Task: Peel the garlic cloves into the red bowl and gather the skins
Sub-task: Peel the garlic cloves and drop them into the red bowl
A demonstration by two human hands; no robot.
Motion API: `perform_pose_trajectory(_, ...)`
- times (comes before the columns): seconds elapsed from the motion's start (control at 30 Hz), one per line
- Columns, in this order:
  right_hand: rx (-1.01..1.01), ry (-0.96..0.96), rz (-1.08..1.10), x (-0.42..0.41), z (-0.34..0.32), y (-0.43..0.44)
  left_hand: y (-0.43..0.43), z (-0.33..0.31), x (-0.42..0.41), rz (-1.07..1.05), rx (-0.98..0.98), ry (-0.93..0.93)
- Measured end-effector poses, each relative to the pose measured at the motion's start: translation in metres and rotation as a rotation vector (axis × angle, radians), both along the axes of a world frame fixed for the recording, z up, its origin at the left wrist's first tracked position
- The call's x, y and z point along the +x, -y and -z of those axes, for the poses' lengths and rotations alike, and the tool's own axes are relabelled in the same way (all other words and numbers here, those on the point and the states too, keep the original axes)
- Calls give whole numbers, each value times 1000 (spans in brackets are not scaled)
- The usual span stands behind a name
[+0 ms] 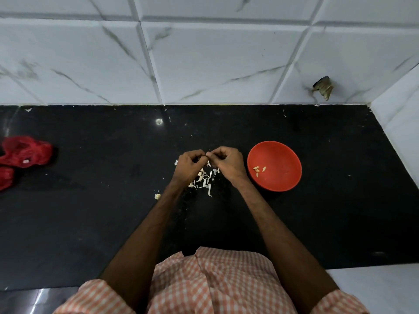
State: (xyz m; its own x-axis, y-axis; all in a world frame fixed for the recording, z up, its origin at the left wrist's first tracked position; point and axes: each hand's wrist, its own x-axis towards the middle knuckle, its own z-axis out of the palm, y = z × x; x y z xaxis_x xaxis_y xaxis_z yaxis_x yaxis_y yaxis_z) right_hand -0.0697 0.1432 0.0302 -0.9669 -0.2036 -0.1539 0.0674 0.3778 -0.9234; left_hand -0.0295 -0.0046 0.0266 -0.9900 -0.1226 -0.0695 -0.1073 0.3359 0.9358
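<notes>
One round red plastic bowl [274, 166] holds four peeled pale garlic cloves [259, 169]. One crumpled red mesh bag [22, 154] lies far left. Two bare hands.

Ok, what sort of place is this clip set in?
Most likely a home kitchen. A black stone counter meets a wall of white marble-look tiles, and both hands work at garlic above a heap of skins, with peeled cloves in a red bowl.
</notes>
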Motion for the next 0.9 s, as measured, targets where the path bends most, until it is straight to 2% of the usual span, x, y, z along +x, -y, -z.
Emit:
perform_pose_trajectory(0.37, 58, -17, 32, 6, -4, 6, 2, 5, 3, 5, 74, 39)
perform_pose_trajectory(0.63, -67, 22, 145, 8, 1, 9, 0, 5, 3, -43, 186, 65)
perform_pose_trajectory(0.8, -80, 7, 273, 4, 1, 3, 3, 8, 5, -57, 162, 105)
perform_pose_trajectory(0.9, -21, -49, 261, 1, 0, -4, 7, 13, 8, -4, 52, 177)
